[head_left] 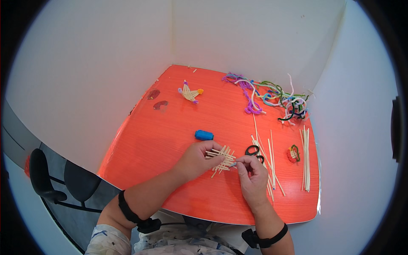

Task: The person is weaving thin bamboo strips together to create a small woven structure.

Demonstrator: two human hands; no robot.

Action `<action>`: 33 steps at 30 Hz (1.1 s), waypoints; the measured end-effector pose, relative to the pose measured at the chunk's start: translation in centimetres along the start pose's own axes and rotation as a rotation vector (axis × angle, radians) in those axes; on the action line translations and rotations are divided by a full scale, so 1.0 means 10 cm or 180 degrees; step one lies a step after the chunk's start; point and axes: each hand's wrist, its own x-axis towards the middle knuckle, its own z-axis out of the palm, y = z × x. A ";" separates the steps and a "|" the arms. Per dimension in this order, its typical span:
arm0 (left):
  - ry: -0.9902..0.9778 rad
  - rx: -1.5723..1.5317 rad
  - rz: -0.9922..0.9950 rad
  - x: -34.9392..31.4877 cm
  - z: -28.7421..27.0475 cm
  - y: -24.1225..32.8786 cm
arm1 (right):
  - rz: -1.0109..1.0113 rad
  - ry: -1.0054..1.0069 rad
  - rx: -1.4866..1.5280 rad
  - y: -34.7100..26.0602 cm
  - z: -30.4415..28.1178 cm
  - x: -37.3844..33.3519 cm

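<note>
My left hand (196, 160) grips a small lattice of crossed pale wooden sticks (228, 153), its thumb pressed on top. At the lattice's right edge, my right hand (253, 176) is closed in a pinch. A small bluish bit shows by those fingertips, too small to name. Just beyond my right hand lie black-handled scissors (252, 149), their blades hidden from view. A spool of blue thread (204, 135) rests on its side beyond my left hand. Loose thin sticks (272, 159) lie next to and partly behind my right hand.
Tangled coloured pipe cleaners (272, 95) fill the far right of the red table (161, 144). A star-shaped stick piece (189, 93) lies far left. At right are a red-and-green fuzzy ornament (293, 153) and a stick bundle (306, 161). White panels (255, 34) enclose the table.
</note>
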 end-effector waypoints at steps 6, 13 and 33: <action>0.0196 0.0756 0.0493 -0.03 0.03 -0.09 | -0.0178 0.0009 -0.0174 -0.05 0.01 0.00; 0.0399 0.1276 0.0824 -0.06 0.08 -0.05 | -0.0320 0.0115 -0.0427 -0.07 0.02 0.02; 0.0413 0.1367 0.0960 -0.04 0.12 -0.07 | -0.1200 -0.0008 -0.1259 -0.08 0.05 0.02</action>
